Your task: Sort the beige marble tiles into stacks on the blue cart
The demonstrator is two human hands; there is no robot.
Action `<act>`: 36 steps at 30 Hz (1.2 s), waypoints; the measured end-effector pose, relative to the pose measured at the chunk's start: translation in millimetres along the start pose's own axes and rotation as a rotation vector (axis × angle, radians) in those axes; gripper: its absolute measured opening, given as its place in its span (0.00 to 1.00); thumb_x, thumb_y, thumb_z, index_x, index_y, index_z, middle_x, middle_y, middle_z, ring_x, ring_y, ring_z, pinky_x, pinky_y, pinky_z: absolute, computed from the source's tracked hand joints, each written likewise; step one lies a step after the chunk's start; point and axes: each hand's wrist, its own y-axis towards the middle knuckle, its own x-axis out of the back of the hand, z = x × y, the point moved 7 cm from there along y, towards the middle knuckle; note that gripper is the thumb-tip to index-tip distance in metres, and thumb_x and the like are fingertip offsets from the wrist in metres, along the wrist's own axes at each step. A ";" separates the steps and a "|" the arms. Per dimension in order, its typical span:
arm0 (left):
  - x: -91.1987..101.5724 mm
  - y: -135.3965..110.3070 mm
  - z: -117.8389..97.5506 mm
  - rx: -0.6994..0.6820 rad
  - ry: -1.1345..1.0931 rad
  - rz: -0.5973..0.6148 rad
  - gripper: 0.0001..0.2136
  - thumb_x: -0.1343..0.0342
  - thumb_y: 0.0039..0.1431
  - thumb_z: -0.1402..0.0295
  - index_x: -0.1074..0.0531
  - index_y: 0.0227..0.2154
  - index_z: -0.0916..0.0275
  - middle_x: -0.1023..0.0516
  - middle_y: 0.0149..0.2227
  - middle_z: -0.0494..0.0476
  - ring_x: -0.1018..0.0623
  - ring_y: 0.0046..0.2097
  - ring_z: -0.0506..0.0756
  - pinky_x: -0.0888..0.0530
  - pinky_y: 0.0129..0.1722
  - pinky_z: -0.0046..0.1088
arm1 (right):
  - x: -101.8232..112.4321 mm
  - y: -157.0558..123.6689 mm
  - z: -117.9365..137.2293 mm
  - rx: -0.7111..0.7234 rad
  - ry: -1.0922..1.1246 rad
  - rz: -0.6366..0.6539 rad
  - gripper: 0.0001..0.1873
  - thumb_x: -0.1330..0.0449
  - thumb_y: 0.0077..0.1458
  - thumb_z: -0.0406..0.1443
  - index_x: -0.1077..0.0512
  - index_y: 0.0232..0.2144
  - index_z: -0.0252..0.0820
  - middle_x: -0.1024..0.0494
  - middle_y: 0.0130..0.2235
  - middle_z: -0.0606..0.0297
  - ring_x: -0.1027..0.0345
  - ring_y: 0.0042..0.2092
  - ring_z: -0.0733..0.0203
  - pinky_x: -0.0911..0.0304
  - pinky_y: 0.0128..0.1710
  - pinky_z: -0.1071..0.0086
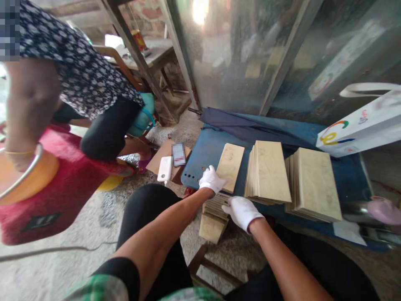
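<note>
My left hand (212, 179), in a white glove, rests at the near left corner of a thin pale wooden board (231, 167) lying on the blue bench, its fingers apart. Faint pencil-like marks show on that board. My right hand (243, 212), also white-gloved, is half curled with thumb and fingers apart, beside a lower stack of boards (213, 228) just off the bench's front edge. I cannot make out anything in its fingers. To the right stand a tall stack of boards (272, 171) and another stack of boards (318, 182).
A folded dark umbrella (244, 125) lies along the back of the blue bench (200, 146). At right stand a white paper bag (360, 125) and a pink item (385, 210). A phone (178, 154) and a white power bank (164, 169) lie on cardboard. Another person (90, 79) sits at left.
</note>
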 end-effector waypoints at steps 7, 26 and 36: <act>-32.5 27.1 -32.9 0.081 0.084 -0.109 0.61 0.41 0.37 0.38 0.62 0.68 0.64 0.64 0.70 0.78 0.55 0.70 0.74 0.48 0.63 0.56 | 8.4 -3.8 12.8 -0.054 -0.013 0.079 0.22 0.46 0.63 0.45 0.24 0.45 0.32 0.22 0.46 0.45 0.27 0.49 0.43 0.35 0.46 0.60; -45.9 48.7 -53.9 0.117 0.081 -0.046 0.59 0.36 0.34 0.43 0.59 0.66 0.63 0.41 0.60 0.77 0.38 0.61 0.72 0.34 0.54 0.51 | 24.0 -9.3 23.4 -0.043 0.013 0.115 0.19 0.45 0.62 0.42 0.24 0.45 0.32 0.21 0.44 0.46 0.26 0.48 0.43 0.32 0.45 0.60; -44.8 57.7 -45.5 0.073 0.079 -0.027 0.62 0.34 0.32 0.43 0.60 0.66 0.63 0.35 0.56 0.78 0.29 0.57 0.73 0.30 0.51 0.46 | 30.2 -10.3 22.2 -0.041 -0.002 0.079 0.19 0.46 0.63 0.41 0.24 0.44 0.31 0.21 0.44 0.48 0.25 0.47 0.44 0.31 0.45 0.58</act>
